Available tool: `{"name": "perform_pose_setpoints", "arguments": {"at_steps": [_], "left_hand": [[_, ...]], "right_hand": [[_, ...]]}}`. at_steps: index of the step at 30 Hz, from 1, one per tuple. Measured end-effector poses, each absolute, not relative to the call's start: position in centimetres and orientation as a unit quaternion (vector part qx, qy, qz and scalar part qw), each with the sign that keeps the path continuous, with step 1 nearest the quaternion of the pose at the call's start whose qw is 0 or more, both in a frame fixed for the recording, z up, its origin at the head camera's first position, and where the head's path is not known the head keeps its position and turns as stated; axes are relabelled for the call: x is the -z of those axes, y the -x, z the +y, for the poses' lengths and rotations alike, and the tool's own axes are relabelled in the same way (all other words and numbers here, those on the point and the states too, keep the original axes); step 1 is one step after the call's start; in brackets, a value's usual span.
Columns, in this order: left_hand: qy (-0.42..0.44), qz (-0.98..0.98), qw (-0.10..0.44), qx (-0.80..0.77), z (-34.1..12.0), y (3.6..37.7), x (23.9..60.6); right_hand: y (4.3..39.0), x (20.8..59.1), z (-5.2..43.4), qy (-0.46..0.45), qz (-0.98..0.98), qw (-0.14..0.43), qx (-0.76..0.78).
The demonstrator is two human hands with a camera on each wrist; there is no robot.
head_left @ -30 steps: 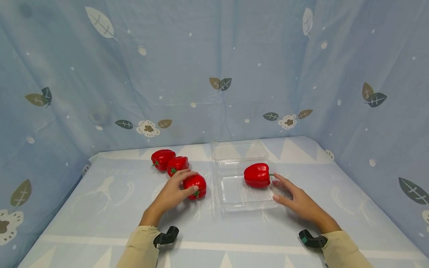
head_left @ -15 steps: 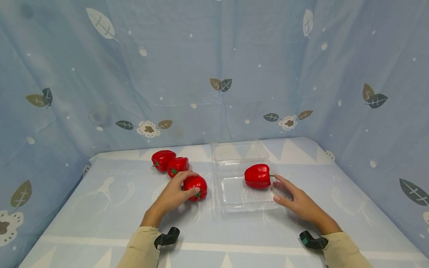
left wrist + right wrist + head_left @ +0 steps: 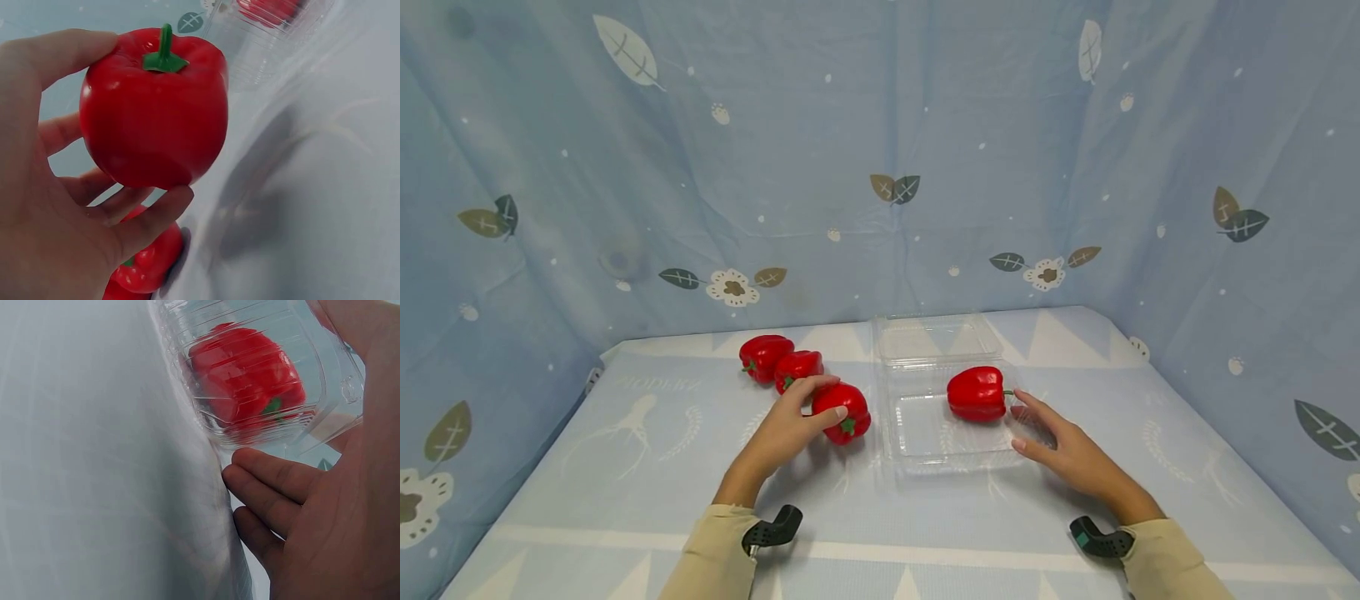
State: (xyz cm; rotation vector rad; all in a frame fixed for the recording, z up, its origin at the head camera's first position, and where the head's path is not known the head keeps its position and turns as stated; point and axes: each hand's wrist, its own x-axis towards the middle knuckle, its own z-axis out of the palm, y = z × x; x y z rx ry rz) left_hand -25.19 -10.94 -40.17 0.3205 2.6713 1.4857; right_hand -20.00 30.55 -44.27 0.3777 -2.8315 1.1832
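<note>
My left hand grips a red bell pepper with a green stem, thumb on its stem end and fingers round the far side. In the left wrist view this bell pepper appears raised off the table, left of a clear plastic clamshell container. The container lies with its lid folded back. Another red bell pepper lies on its side inside, stem pointing right. My right hand rests at the container's right side, thumb and index finger spread at the wall. Its other fingers extend below the container in the right wrist view.
Two more red bell peppers, one farther back and one nearer, lie together behind my left hand. A pale patterned cloth covers the table. A blue leaf-print curtain hangs at the back and sides.
The bell pepper in my left hand has shifted slightly right and up, its stem end turning more toward the head camera. My right hand and the container stay in place.
</note>
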Motion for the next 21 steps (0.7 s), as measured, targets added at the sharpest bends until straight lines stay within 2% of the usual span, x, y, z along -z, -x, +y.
{"name": "perform_pose_setpoints", "arguments": {"at_steps": [21], "left_hand": [[-0.12,0.839,0.033,-0.53,-10.66,25.04,39.85]], "right_hand": [[19.98,44.17,30.52,-0.118,-0.914,0.015,-0.387]]}}
